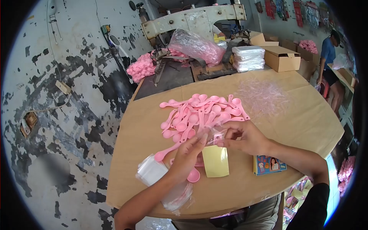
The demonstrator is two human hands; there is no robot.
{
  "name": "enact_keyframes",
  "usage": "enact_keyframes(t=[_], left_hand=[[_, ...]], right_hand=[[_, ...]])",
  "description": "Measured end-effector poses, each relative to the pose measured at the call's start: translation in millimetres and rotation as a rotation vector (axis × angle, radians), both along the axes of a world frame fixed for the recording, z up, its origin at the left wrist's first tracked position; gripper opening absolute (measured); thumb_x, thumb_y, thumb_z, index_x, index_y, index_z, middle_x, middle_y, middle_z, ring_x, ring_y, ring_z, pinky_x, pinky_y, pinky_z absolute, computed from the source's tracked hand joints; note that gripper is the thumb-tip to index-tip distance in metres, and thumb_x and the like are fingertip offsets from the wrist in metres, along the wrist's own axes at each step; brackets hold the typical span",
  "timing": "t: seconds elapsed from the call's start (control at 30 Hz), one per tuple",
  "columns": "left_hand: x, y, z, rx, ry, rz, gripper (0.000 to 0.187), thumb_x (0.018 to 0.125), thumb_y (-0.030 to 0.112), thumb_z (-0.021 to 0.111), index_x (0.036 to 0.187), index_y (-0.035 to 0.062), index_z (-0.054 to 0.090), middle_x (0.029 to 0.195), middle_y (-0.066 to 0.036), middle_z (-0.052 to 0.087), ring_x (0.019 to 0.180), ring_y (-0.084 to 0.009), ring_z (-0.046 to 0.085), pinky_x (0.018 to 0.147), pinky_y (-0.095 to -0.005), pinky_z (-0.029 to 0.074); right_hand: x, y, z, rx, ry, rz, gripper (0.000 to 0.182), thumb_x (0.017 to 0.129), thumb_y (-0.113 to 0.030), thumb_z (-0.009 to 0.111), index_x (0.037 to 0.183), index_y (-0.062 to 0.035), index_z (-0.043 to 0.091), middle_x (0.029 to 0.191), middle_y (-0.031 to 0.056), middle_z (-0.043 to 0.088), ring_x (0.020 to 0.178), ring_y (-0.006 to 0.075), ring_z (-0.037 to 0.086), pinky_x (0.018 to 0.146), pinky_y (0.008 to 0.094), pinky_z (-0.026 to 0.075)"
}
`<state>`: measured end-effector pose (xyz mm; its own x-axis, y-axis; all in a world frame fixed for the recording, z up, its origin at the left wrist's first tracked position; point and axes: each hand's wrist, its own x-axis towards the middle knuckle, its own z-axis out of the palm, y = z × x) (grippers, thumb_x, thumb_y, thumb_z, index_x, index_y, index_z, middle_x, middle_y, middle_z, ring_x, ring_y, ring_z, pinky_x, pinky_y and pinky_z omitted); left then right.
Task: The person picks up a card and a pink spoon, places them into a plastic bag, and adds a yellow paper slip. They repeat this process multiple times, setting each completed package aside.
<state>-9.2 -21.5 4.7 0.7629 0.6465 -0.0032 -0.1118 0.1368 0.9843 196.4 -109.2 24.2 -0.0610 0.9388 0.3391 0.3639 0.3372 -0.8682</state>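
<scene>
A small clear plastic bag point(213, 133) is stretched between my two hands above the table. My left hand point(188, 155) pinches its near left side, thumb and fingers pressed together. On the other side my right hand point(245, 137) grips the plastic with thumb and curled fingers. Just beyond them lies a heap of pink plastic spoons point(193, 118). Two more spoons show around my left hand, one bowl point(193, 175) below it and another point(160, 156) to its left, their handles partly hidden. A yellow card point(216, 161) lies just below my hands.
Stacked clear bags point(149, 170) lie left of my forearm. Printed cards point(268, 165) sit under my right forearm. Thin plastic strips point(262, 96) cover the table's far right. Behind are a press point(195, 21), wrapped packs point(248, 58) and a cardboard box point(281, 58). A person point(329, 57) stands far right.
</scene>
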Motion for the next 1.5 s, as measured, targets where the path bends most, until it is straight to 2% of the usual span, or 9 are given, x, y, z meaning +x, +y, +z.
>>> enact_keyframes(t=[0.07, 0.3, 0.4, 0.57, 0.87, 1.0, 1.17, 1.27, 1.5], left_hand=[[2.0, -7.4, 1.2, -0.068, 0.079, 0.028, 0.042, 0.103, 0.026, 0.044, 0.136, 0.0002, 0.047, 0.114, -0.012, 0.064, 0.096, -0.0190, 0.067, 0.081, -0.0334, 0.058], [3.5, -15.7, 3.7, 0.082, 0.050, 0.062, 0.037, 0.103, 0.021, 0.044, 0.131, -0.0034, 0.051, 0.116, -0.014, 0.064, 0.098, -0.0186, 0.067, 0.078, -0.0330, 0.059], [2.9, -15.0, 1.1, 0.073, 0.024, 0.074, 0.042, 0.101, 0.031, 0.051, 0.133, 0.0044, 0.054, 0.112, -0.006, 0.066, 0.089, -0.0110, 0.066, 0.074, -0.0277, 0.057], [-0.2, -9.3, 0.9, 0.159, -0.042, -0.017, 0.035, 0.101, 0.019, 0.051, 0.131, 0.0016, 0.054, 0.118, -0.007, 0.063, 0.100, -0.0109, 0.062, 0.084, -0.0264, 0.053], [-3.6, 2.5, 5.8, 0.508, -0.125, -0.080, 0.020, 0.098, 0.002, 0.047, 0.114, -0.0025, 0.059, 0.110, -0.007, 0.063, 0.103, -0.0116, 0.059, 0.091, -0.0267, 0.046], [-7.6, 9.0, 4.0, 0.627, -0.185, -0.144, 0.024, 0.092, -0.007, 0.042, 0.109, -0.0025, 0.059, 0.106, -0.008, 0.062, 0.100, -0.0126, 0.060, 0.090, -0.0267, 0.046], [-13.9, 9.7, 8.8, 0.523, -0.134, -0.148, 0.027, 0.089, -0.009, 0.040, 0.106, -0.0026, 0.060, 0.104, -0.008, 0.062, 0.098, -0.0133, 0.060, 0.089, -0.0274, 0.047], [-12.7, 8.0, 9.3, 0.549, -0.127, -0.132, 0.026, 0.091, -0.008, 0.040, 0.105, -0.0026, 0.060, 0.104, -0.008, 0.062, 0.097, -0.0131, 0.060, 0.088, -0.0275, 0.047], [-10.8, 3.8, 10.9, 0.560, -0.103, -0.142, 0.021, 0.092, -0.004, 0.042, 0.104, -0.0017, 0.059, 0.103, -0.006, 0.061, 0.096, -0.0116, 0.060, 0.086, -0.0268, 0.049]], right_hand=[[3.5, -6.2, -1.6, -0.027, 0.025, 0.012, 0.028, 0.087, -0.002, 0.067, 0.115, -0.0025, 0.065, 0.076, 0.0005, 0.065, 0.070, 0.0032, 0.057, 0.069, 0.0220, 0.050], [10.6, -9.8, 3.1, -0.028, -0.006, 0.106, 0.027, 0.088, -0.001, 0.064, 0.115, -0.0040, 0.065, 0.087, 0.0041, 0.071, 0.080, 0.0069, 0.064, 0.075, 0.0245, 0.053], [7.2, -12.6, 8.2, -0.029, -0.016, 0.074, 0.025, 0.090, -0.002, 0.064, 0.115, -0.0037, 0.066, 0.093, 0.0049, 0.072, 0.083, 0.0064, 0.064, 0.076, 0.0241, 0.053], [9.2, -10.3, 1.6, 0.002, 0.094, 0.077, 0.024, 0.090, -0.007, 0.067, 0.113, -0.0039, 0.069, 0.099, 0.0061, 0.072, 0.087, 0.0069, 0.063, 0.079, 0.0243, 0.052], [15.0, -13.4, 11.4, 0.264, -0.131, 0.088, 0.031, 0.078, 0.011, 0.062, 0.101, -0.0046, 0.074, 0.089, 0.0075, 0.072, 0.080, 0.0147, 0.063, 0.077, 0.0290, 0.049], [25.8, -10.5, 11.9, 0.435, -0.308, 0.161, 0.027, 0.074, 0.006, 0.063, 0.095, -0.0071, 0.074, 0.086, 0.0053, 0.071, 0.080, 0.0205, 0.064, 0.078, 0.0354, 0.050], [24.2, -13.3, 16.2, 0.499, -0.390, 0.149, 0.022, 0.074, 0.004, 0.064, 0.090, -0.0063, 0.073, 0.084, 0.0043, 0.070, 0.085, 0.0206, 0.063, 0.078, 0.0363, 0.049], [8.3, -18.9, 20.6, 0.365, -0.204, 0.000, 0.022, 0.074, 0.003, 0.064, 0.091, -0.0070, 0.073, 0.084, 0.0040, 0.070, 0.087, 0.0214, 0.062, 0.080, 0.0363, 0.049], [20.5, -13.2, 13.6, 0.476, -0.365, 0.170, 0.025, 0.072, 0.003, 0.065, 0.092, -0.0093, 0.075, 0.082, 0.0034, 0.069, 0.085, 0.0219, 0.061, 0.080, 0.0357, 0.048]])
